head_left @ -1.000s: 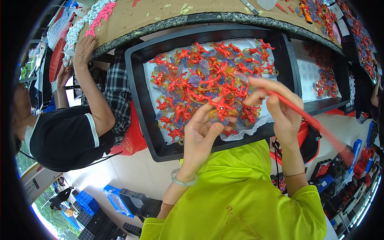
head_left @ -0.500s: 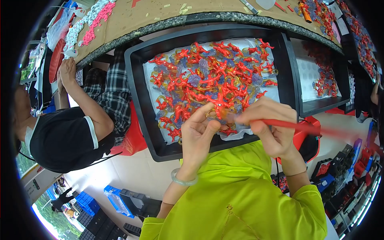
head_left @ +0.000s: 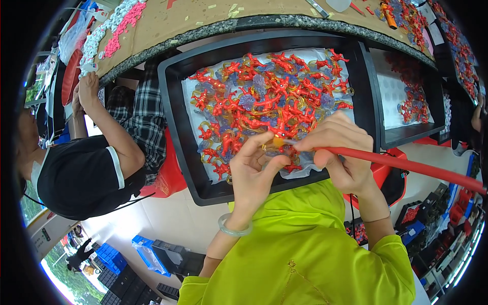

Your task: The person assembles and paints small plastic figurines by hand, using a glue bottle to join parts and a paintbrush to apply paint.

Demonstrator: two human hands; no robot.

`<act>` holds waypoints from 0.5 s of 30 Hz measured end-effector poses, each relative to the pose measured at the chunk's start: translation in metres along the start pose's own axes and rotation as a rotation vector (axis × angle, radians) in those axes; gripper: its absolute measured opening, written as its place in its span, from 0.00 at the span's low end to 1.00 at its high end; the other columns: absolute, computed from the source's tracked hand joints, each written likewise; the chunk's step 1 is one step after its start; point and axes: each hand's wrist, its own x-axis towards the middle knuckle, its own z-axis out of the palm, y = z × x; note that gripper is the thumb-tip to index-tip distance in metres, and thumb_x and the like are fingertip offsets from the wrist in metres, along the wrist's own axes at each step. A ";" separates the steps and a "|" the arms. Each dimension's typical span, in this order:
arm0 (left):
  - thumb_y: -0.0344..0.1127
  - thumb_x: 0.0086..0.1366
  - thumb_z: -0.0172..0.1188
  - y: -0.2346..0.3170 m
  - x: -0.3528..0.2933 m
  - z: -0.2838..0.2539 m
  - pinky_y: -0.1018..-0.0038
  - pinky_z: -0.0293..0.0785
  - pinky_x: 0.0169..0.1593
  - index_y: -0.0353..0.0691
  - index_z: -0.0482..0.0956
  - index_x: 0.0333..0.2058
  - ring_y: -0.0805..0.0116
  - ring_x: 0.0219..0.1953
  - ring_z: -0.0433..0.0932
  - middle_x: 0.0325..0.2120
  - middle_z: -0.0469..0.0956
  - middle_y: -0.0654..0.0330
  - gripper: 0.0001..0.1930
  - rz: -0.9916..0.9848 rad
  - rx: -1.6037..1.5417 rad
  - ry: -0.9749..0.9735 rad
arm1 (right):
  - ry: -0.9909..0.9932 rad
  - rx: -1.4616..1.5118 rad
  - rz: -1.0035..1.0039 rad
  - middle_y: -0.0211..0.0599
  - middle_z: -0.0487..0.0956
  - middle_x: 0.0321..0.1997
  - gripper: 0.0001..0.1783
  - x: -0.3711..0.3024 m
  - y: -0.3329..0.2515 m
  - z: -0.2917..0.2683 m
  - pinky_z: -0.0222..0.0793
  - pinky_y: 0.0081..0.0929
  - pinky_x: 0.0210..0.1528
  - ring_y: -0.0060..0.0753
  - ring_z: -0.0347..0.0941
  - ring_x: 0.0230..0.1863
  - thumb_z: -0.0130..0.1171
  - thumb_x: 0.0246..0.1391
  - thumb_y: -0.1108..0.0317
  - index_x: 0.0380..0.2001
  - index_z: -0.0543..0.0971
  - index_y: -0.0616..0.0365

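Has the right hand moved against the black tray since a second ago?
Yes. The right hand with its red tube has come down and toward the left hand, from over the red pieces to the black tray's near edge.

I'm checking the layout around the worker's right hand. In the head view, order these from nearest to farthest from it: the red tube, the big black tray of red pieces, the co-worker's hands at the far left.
1. Red tube: inside the right hand, trailing right.
2. Big black tray: directly under and ahead of the hand.
3. Co-worker's hands: far left, at the table edge.
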 end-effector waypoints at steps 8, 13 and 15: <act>0.21 0.51 0.69 0.001 0.001 0.002 0.80 0.75 0.39 0.29 0.75 0.46 0.76 0.37 0.75 0.35 0.73 0.62 0.23 0.130 0.302 0.071 | 0.037 -0.117 -0.068 0.32 0.79 0.25 0.10 0.003 0.003 0.001 0.61 0.28 0.32 0.35 0.75 0.28 0.65 0.39 0.67 0.28 0.80 0.58; 0.21 0.52 0.68 0.000 0.000 -0.001 0.80 0.75 0.37 0.28 0.74 0.48 0.75 0.36 0.77 0.36 0.75 0.60 0.23 0.065 0.221 0.051 | 0.040 -0.054 -0.052 0.32 0.78 0.25 0.10 0.004 0.003 -0.007 0.61 0.30 0.34 0.36 0.74 0.29 0.64 0.38 0.71 0.28 0.80 0.57; 0.22 0.53 0.67 0.007 0.000 0.000 0.79 0.75 0.37 0.28 0.73 0.48 0.74 0.36 0.78 0.37 0.76 0.58 0.23 -0.036 0.104 0.036 | -0.006 -0.005 -0.052 0.32 0.78 0.26 0.09 0.002 0.009 -0.006 0.61 0.30 0.34 0.36 0.74 0.29 0.63 0.38 0.71 0.28 0.79 0.58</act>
